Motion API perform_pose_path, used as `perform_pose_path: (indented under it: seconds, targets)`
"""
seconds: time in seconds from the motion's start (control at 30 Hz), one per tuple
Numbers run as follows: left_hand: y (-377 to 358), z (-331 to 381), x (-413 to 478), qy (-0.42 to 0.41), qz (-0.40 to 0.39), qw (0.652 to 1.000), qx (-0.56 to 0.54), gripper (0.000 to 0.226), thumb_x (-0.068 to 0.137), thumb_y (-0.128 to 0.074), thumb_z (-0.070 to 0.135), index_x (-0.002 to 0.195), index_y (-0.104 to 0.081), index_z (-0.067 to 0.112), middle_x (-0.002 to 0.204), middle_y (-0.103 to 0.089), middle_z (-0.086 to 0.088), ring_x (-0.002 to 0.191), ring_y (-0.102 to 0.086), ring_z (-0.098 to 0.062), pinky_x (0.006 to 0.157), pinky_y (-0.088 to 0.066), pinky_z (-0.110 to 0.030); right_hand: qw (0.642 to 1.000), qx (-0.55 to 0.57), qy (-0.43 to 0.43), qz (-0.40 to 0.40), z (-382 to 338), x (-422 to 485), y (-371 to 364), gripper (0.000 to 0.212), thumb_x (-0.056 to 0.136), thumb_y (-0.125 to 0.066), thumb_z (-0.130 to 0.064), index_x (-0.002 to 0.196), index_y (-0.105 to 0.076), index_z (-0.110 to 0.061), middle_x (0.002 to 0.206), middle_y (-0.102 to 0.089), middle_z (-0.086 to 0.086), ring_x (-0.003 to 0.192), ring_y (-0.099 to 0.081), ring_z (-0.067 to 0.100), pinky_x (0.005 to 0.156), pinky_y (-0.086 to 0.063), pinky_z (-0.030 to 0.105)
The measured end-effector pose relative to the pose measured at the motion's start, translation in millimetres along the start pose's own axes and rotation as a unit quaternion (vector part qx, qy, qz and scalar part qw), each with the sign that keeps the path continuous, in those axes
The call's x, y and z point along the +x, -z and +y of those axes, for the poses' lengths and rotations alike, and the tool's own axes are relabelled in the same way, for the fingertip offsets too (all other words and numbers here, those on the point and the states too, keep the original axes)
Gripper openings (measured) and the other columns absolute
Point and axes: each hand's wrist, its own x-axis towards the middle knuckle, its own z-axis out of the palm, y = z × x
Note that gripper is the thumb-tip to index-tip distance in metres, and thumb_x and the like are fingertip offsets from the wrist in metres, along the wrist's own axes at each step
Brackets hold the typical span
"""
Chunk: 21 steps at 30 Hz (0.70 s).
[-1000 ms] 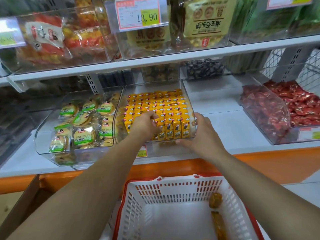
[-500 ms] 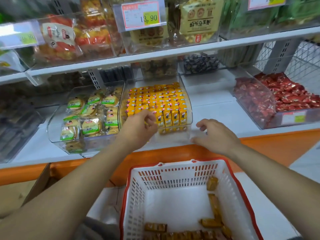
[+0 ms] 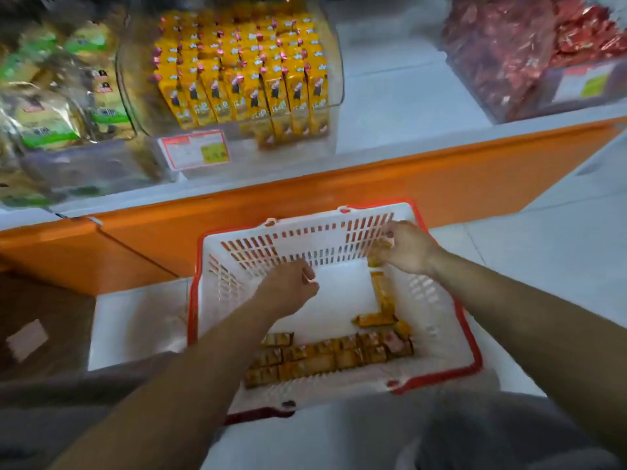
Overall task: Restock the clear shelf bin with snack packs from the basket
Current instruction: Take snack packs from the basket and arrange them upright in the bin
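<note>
A white basket with a red rim (image 3: 441, 374) stands on the floor below me. Several yellow snack packs (image 3: 325, 359) lie along its near and right sides. My right hand (image 3: 405, 247) is at the far right corner of the basket, its fingers pinching a yellow snack pack (image 3: 375, 256). My left hand (image 3: 288, 290) hovers over the basket's middle with loosely curled fingers and holds nothing. On the shelf above, the clear bin (image 3: 334, 96) holds neat rows of the same yellow packs (image 3: 244, 72).
The shelf's orange front edge (image 3: 339, 188) runs between bin and basket. A clear bin of green-labelled cakes (image 3: 51, 113) sits left of the yellow one, and a bin of red sweets (image 3: 529, 52) at right. A cardboard box (image 3: 37, 330) stands at the left.
Both hands have left the shelf bin and dropped into the basket. My view has tilted down. The right hand has taken hold of a pack at the basket's far right corner.
</note>
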Motion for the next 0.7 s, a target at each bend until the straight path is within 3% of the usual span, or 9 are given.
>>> perform_pose_path:
  seconds: [0.17, 0.23, 0.37, 0.5, 0.57, 0.7]
  targets:
    - [-77, -53, 24, 0.056, -0.067, 0.993, -0.08, 0.027, 0.098, -0.065, 0.038, 0.118, -0.055, 0.024, 0.11, -0.062, 0.002, 0.082, -0.06, -0.01, 0.063, -0.046, -0.024, 0.998, -0.009, -0.048, 0.048, 29, 39, -72, 0.042, 0.09, -0.061, -0.023, 0.128, -0.057, -0.006, 0.133, -0.056, 0.017, 0.128, -0.047, 0.034, 0.108, -0.04, 0.036]
    - [-97, -65, 34, 0.062, -0.078, 0.992, -0.082, 0.028, 0.098, -0.064, 0.039, 0.12, -0.055, 0.024, 0.108, -0.061, 0.003, 0.081, -0.059, -0.009, 0.06, -0.045, -0.023, 0.996, -0.048, -0.06, 0.034, 39, 49, -90, 0.051, 0.087, -0.061, -0.024, 0.133, -0.05, -0.007, 0.138, -0.047, 0.016, 0.133, -0.04, 0.034, 0.113, -0.034, 0.039]
    - [-125, -77, 52, 0.076, -0.095, 0.988, -0.098, 0.021, 0.095, -0.068, 0.04, 0.109, -0.055, 0.03, 0.102, -0.06, 0.008, 0.079, -0.059, -0.009, 0.058, -0.045, -0.026, 0.978, -0.199, -0.059, -0.01, 50, 58, -107, 0.063, 0.087, -0.058, -0.028, 0.143, -0.036, -0.01, 0.142, -0.037, 0.019, 0.129, -0.036, 0.04, 0.106, -0.036, 0.046]
    - [-138, -85, 57, 0.064, -0.177, 0.977, -0.1, 0.017, 0.093, -0.07, 0.045, 0.104, -0.062, 0.034, 0.103, -0.066, 0.011, 0.085, -0.061, -0.005, 0.063, -0.045, -0.023, 0.952, -0.293, -0.07, -0.06, 53, 63, -120, 0.051, 0.09, -0.054, -0.03, 0.136, -0.047, -0.008, 0.138, -0.039, 0.02, 0.122, -0.044, 0.04, 0.098, -0.043, 0.047]
    - [-135, -88, 60, 0.053, -0.228, 0.966, -0.107, 0.02, 0.092, -0.072, 0.049, 0.105, -0.065, 0.034, 0.108, -0.069, 0.01, 0.088, -0.063, -0.005, 0.066, -0.046, -0.022, 0.958, -0.258, -0.096, -0.077, 52, 67, -129, 0.048, 0.089, -0.056, -0.028, 0.131, -0.045, -0.007, 0.135, -0.036, 0.02, 0.116, -0.049, 0.04, 0.088, -0.046, 0.046]
    - [-124, -90, 61, 0.033, -0.328, 0.94, -0.093, 0.051, 0.087, -0.076, 0.049, 0.133, -0.061, 0.032, 0.132, -0.062, 0.006, 0.118, -0.06, -0.015, 0.1, -0.047, -0.031, 0.972, -0.203, -0.11, -0.051, 51, 71, -139, 0.049, 0.093, -0.057, -0.025, 0.133, -0.038, -0.003, 0.124, -0.051, 0.022, 0.108, -0.058, 0.04, 0.074, -0.046, 0.043]
